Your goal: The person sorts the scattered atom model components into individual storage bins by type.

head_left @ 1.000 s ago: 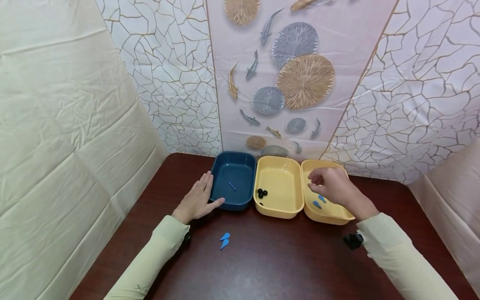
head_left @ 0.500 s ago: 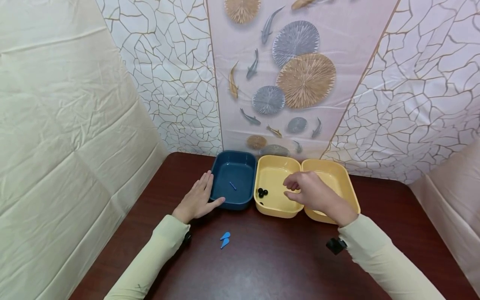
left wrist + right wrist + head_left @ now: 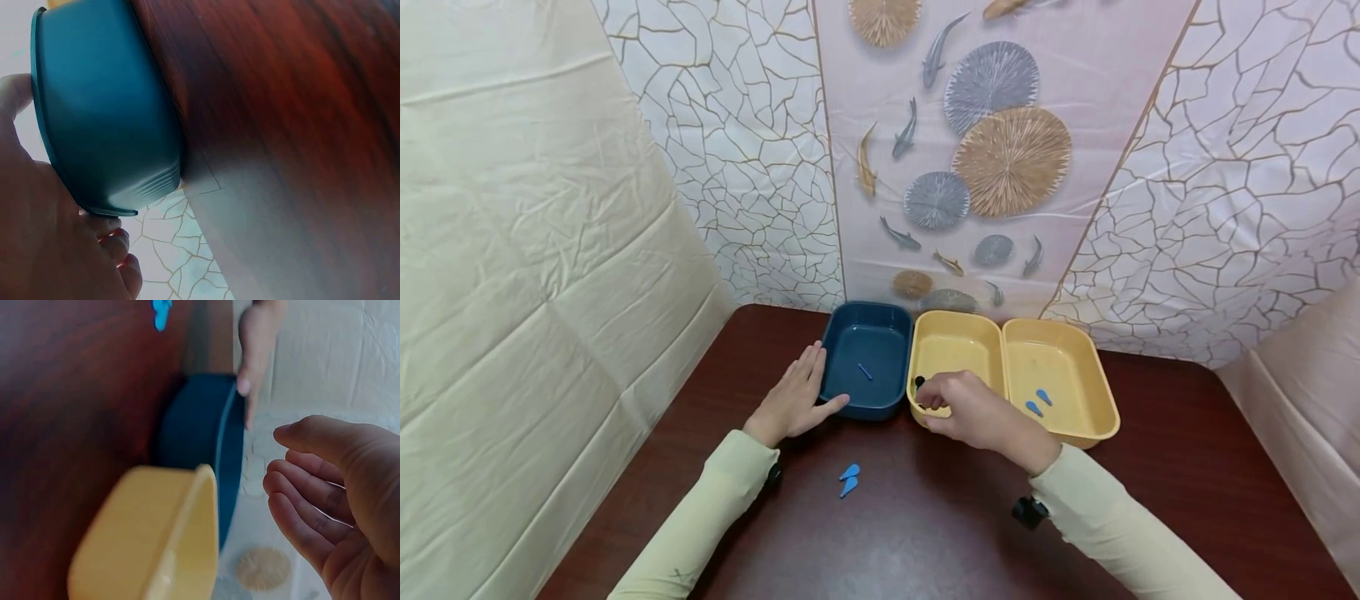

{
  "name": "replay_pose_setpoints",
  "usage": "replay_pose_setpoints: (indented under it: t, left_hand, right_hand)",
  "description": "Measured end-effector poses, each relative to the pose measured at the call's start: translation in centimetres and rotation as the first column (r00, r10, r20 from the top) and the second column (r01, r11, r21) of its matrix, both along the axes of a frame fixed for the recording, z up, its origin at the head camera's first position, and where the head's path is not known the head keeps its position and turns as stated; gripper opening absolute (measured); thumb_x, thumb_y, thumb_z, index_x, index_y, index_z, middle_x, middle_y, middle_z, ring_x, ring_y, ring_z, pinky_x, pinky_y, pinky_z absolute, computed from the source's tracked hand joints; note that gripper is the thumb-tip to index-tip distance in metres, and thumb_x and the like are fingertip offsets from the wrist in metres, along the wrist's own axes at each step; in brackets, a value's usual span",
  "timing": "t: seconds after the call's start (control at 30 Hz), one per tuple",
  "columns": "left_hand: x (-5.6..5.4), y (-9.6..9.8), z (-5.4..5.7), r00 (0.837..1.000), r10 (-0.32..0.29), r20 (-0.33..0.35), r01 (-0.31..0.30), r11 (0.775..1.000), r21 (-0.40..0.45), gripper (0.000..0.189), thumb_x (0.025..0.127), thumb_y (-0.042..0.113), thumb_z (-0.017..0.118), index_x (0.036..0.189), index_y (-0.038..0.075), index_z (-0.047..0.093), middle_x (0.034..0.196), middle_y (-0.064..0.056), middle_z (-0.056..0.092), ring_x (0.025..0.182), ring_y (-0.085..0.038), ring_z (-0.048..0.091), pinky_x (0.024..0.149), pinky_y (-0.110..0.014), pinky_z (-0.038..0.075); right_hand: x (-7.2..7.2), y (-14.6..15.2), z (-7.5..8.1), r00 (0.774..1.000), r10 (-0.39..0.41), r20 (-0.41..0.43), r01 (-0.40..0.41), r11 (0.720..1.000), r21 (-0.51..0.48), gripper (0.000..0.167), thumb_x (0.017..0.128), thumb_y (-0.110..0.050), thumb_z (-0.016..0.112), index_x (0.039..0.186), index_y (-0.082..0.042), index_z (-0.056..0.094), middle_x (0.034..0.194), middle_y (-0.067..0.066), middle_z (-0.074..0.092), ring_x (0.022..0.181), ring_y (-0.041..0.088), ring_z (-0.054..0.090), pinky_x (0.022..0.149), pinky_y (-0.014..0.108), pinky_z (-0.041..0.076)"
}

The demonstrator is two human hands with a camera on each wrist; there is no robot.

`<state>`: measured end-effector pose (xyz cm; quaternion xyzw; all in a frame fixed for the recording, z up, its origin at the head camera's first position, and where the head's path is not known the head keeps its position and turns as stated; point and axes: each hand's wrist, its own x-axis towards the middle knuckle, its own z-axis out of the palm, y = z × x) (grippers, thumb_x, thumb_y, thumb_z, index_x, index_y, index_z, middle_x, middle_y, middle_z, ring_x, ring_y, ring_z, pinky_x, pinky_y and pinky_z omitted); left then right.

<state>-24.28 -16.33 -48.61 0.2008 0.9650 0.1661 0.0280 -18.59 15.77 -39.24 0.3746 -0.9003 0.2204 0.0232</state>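
Observation:
My left hand (image 3: 793, 392) rests along the left rim of the dark blue bin (image 3: 871, 412), fingers straight and thumb over the near edge. A thin blue stick (image 3: 865, 372) lies in that bin. Above the near left part of the middle yellow bin (image 3: 951, 350) hovers my right hand (image 3: 973, 408), its fingers loosely bent. The right wrist view shows nothing between thumb and fingers of that hand (image 3: 350, 481). Small round black pieces (image 3: 920, 381) lie just beyond its fingertips, partly hidden by them.
To the right stands a second yellow bin (image 3: 1071, 354) holding two blue drop-shaped pieces (image 3: 1042, 397). Two similar blue pieces (image 3: 849, 473) lie on the dark wood table (image 3: 910, 533) in front. A patterned cloth (image 3: 955, 250) hangs behind the bins.
My right hand has moved left, from over the right yellow bin to the black pieces in the middle one. The blue pieces in the right bin are uncovered again. My left hand stays put.

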Motion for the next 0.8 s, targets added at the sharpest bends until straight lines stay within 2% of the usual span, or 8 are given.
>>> replay_pose_setpoints:
  t: [0.17,0.33,0.6,0.8]
  left_hand:
    - [-0.1,0.1,-0.2,1.0,0.0,-0.006,0.0,1.0,0.011,0.103,0.103,0.067,0.047,0.169,-0.001,0.007,0.179,-0.018,0.003,0.167,-0.038,0.008,0.134,-0.057,0.015]
    - [-0.1,0.2,-0.1,1.0,0.003,0.004,-0.003,1.0,0.001,0.103,0.103,0.069,0.045,0.169,0.0,0.005,0.179,-0.016,0.001,0.167,-0.036,0.006,0.135,-0.055,0.014]
    - [0.2,0.1,0.0,1.0,0.002,-0.009,-0.002,1.0,0.012,0.103,0.104,0.066,0.049,0.168,-0.002,0.006,0.179,-0.019,0.003,0.167,-0.038,0.008,0.134,-0.057,0.015]
    - [0.2,0.1,-0.1,1.0,-0.001,-0.003,0.001,1.0,0.016,0.103,0.104,0.066,0.048,0.168,-0.001,0.004,0.179,-0.018,0.001,0.167,-0.037,0.006,0.134,-0.057,0.014]
  right_hand:
    - [0.6,-1.9,-2.3,0.996,0.082,0.041,-0.083,0.996,0.013,0.018,0.091,-0.01,0.082,0.108,-0.005,0.078,0.101,0.008,0.079,0.088,0.018,0.075,0.079,0.025,0.063]
    - [1.0,-3.6,-4.4,0.989,0.13,0.075,-0.133,0.991,0.032,0.022,0.093,-0.011,0.08,0.114,-0.004,0.078,0.107,0.008,0.078,0.092,0.016,0.074,0.081,0.024,0.062]
    - [0.6,-5.8,-6.9,0.975,0.199,0.094,-0.204,0.978,0.048,0.025,0.097,-0.015,0.077,0.119,-0.005,0.077,0.112,0.004,0.077,0.099,0.011,0.072,0.084,0.021,0.06]
    - [0.2,-6.9,-8.3,0.962,0.236,0.137,-0.243,0.969,0.042,0.021,0.097,-0.014,0.077,0.117,-0.007,0.078,0.108,0.004,0.076,0.095,0.013,0.071,0.082,0.015,0.056]
